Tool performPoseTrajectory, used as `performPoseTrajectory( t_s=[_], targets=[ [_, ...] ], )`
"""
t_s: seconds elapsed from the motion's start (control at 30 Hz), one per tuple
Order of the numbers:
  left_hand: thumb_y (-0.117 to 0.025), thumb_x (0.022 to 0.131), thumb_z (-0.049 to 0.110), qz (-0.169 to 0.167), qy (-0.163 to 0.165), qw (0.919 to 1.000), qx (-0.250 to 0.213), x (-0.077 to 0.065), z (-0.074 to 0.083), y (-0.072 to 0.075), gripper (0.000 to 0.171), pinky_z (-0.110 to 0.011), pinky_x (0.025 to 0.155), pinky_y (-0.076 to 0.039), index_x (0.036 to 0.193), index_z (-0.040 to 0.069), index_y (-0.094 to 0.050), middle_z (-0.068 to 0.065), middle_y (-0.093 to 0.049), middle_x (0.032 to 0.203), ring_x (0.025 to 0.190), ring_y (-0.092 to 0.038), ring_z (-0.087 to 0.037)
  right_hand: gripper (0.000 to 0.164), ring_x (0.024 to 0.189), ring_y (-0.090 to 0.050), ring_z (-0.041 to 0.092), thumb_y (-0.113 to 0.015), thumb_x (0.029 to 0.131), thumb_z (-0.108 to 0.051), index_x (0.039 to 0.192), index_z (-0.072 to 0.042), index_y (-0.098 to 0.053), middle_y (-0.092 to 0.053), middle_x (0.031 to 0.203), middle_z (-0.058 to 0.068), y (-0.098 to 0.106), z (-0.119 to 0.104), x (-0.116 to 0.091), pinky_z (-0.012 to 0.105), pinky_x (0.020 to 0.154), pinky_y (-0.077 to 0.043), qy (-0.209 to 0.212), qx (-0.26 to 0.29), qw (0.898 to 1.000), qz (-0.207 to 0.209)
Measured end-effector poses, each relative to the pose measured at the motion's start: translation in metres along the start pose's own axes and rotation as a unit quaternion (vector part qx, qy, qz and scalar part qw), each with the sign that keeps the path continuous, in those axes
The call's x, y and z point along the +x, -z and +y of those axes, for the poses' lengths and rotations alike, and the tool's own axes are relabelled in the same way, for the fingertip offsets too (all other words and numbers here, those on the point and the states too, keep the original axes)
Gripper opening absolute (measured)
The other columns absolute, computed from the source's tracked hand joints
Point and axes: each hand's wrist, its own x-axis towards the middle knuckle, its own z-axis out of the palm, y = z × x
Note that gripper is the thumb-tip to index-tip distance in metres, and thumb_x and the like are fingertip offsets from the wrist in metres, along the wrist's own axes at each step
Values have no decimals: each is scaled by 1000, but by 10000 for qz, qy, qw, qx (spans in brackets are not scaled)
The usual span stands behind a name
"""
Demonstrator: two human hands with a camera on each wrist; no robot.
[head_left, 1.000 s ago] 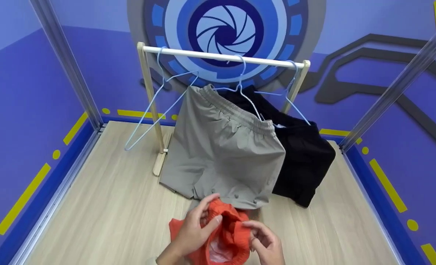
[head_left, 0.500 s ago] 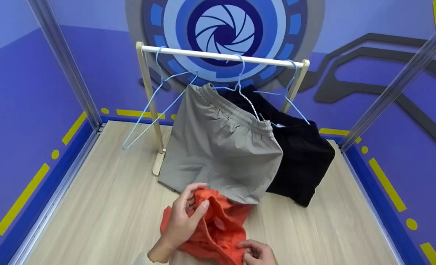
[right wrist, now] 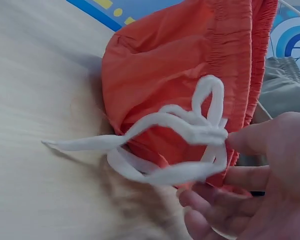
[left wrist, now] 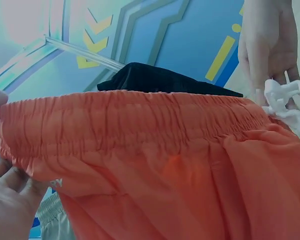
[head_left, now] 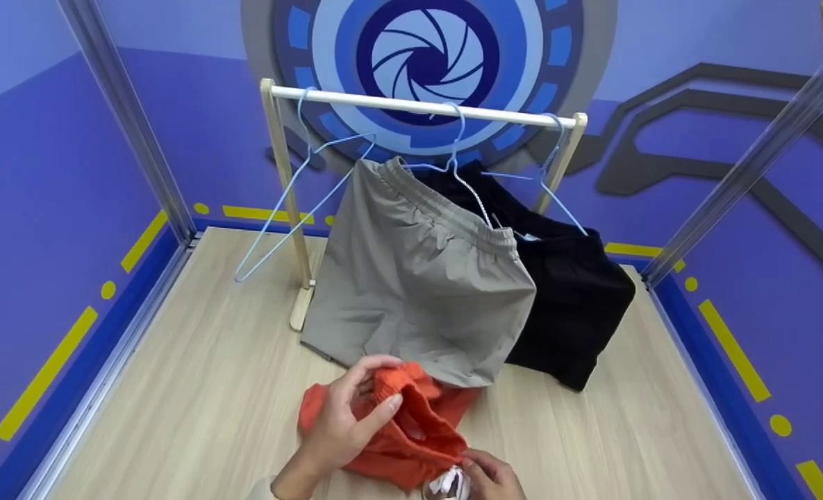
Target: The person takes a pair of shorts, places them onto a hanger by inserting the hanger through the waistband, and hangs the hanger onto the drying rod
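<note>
A pair of orange shorts (head_left: 383, 465) lies bunched at the front of the board, its elastic waistband (left wrist: 130, 120) held apart. My left hand (head_left: 345, 420) grips the waistband's left end, thumb on one side and fingers on the other. At the opposite end, my right hand (head_left: 491, 476) pinches the waistband beside the knot of a white drawstring (right wrist: 165, 172). The drawstring's loops and a loose end hang over the orange cloth in the right wrist view. Just behind the orange shorts, grey shorts (head_left: 425, 298) hang from a light blue hanger (head_left: 455, 149).
A small wooden rack (head_left: 411, 104) stands at the back. Black shorts (head_left: 564, 305) hang at its right from another blue hanger (head_left: 552, 187). A bare blue hanger (head_left: 279, 215) hangs at its left. Patterned blue walls (head_left: 36, 243) enclose the wooden board (head_left: 189, 389).
The orange shorts have been turned and lowered, and the white drawstring has come into view. My right hand has moved down and a little left along the waistband; my left hand keeps its grip.
</note>
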Motion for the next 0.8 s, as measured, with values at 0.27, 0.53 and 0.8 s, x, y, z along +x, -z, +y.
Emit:
performPoseTrajectory(
  t_s=[0.27, 0.53, 0.8],
  targets=[
    [-56, 90, 13, -818, 390, 9959, 20, -7, -12, 2, 33, -28, 76, -52, 123, 10, -50, -12, -57, 120, 98, -60, -11, 46, 93, -64, 7, -62, 86, -29, 121, 0, -56, -52, 129, 17, 8, -19, -2, 20, 82, -48, 357, 756, 9896, 1169],
    [-57, 90, 26, -1739, 993, 9791, 341, -16, -27, 4, 31, -25, 73, -49, 121, 19, -52, -1, -60, 109, 85, -58, -6, 34, 70, -58, 8, -63, 79, 3, 113, -2, -62, -64, 108, 5, 18, -53, -13, 21, 60, -47, 1201, 456, 9706, 2035],
    [-51, 91, 42, -3043, 1296, 9364, 1177, -21, -38, 11, 29, -21, 70, -46, 115, 26, -58, 7, -62, 99, 81, -56, -1, 36, 81, -56, 7, -55, 77, 15, 104, -6, -67, -61, 116, 7, 23, -89, -27, 19, 58, -44, 2321, 107, 9511, 2036]
  ],
)
